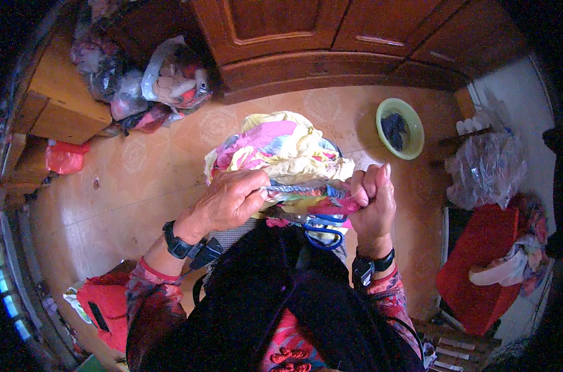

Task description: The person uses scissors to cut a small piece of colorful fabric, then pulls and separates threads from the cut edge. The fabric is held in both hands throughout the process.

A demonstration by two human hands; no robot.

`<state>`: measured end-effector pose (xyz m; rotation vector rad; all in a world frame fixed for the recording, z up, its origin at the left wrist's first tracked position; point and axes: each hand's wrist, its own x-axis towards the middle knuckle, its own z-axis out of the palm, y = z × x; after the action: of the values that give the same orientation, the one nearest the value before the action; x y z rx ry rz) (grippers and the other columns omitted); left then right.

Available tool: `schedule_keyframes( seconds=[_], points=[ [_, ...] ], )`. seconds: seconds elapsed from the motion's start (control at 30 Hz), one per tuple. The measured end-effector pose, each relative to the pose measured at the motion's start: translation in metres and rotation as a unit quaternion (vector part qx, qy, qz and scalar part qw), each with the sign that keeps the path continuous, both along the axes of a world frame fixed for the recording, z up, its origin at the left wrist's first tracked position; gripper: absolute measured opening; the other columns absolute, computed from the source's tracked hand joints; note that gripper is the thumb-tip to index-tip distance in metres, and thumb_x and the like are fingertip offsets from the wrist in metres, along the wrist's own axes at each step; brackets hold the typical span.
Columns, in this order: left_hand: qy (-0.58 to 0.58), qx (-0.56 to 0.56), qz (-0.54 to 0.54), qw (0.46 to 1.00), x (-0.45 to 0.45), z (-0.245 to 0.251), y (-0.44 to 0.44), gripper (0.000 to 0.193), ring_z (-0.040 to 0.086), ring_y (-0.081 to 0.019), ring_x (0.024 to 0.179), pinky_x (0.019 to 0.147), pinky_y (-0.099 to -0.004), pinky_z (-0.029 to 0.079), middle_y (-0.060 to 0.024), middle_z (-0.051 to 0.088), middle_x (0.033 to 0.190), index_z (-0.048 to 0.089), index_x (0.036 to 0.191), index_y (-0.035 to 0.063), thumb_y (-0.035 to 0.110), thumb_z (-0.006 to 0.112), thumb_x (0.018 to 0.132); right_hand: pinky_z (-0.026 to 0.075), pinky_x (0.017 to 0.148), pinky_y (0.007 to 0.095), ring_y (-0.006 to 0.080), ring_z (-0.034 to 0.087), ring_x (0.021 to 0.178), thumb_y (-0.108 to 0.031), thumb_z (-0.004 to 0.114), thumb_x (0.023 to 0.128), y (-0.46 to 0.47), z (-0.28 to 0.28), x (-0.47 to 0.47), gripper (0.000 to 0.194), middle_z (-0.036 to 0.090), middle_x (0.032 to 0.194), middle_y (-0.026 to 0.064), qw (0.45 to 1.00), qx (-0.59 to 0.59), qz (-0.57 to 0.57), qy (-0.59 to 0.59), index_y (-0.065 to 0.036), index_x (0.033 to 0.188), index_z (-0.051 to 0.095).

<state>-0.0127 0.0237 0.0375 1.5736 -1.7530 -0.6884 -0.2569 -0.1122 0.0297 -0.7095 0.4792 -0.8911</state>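
A gathered edge of multicoloured cloth is stretched between my two hands, just above my lap. My left hand pinches its left end between thumb and fingers. At the other end, my right hand is closed on the cloth, with its thumb pointing up. A fine pale thread seems to show by the right fingers; whether a needle is there, I cannot tell. Beyond both hands lies a crumpled heap of yellow, pink and blue fabric. Below the stretched edge, dark blue loops rest on the cloth, either handles or cord.
A pale green basin with dark contents stands on the tiled floor. Wooden cabinets line the far side. Filled plastic bags sit at upper left. On the right are a clear plastic bag and a red object.
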Motion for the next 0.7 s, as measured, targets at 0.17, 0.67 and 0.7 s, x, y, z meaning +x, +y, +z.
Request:
schedule_keyframes(
  seconds=[0.17, 0.67, 0.7],
  points=[
    [0.098, 0.007, 0.018, 0.995, 0.002, 0.002, 0.002, 0.013, 0.063, -0.0290, 0.080, 0.072, -0.0378, 0.049, -0.0136, 0.062, 0.087, 0.059, 0.100, 0.0024, 0.008, 0.061, 0.088, 0.027, 0.053, 0.0279, 0.0114, 0.030, 0.055, -0.039, 0.045, 0.106, -0.009, 0.002, -0.003, 0.045, 0.027, 0.063, -0.0041, 0.996, -0.069, -0.037, 0.045, -0.014, 0.070, 0.037],
    [0.169, 0.039, 0.057, 0.983, 0.009, -0.013, 0.006, 0.009, 0.058, -0.0133, 0.083, 0.073, -0.0302, 0.049, -0.0049, 0.060, 0.089, 0.061, 0.100, 0.0020, 0.008, 0.063, 0.094, 0.039, 0.083, 0.0345, 0.0151, 0.040, 0.071, -0.035, 0.034, 0.110, -0.027, 0.011, -0.012, 0.039, 0.039, 0.064, -0.0013, 0.994, -0.072, -0.065, -0.043, -0.015, 0.077, 0.041],
    [0.188, 0.049, 0.062, 0.979, 0.011, -0.014, 0.006, 0.009, 0.056, -0.0118, 0.083, 0.073, -0.0294, 0.049, -0.0040, 0.059, 0.089, 0.061, 0.100, 0.0019, 0.008, 0.063, 0.094, 0.039, 0.085, 0.0351, 0.0155, 0.041, 0.072, -0.036, 0.034, 0.110, -0.029, 0.011, -0.012, 0.039, 0.038, 0.062, -0.0017, 0.993, -0.080, -0.048, -0.066, -0.015, 0.078, 0.042]
  ],
)
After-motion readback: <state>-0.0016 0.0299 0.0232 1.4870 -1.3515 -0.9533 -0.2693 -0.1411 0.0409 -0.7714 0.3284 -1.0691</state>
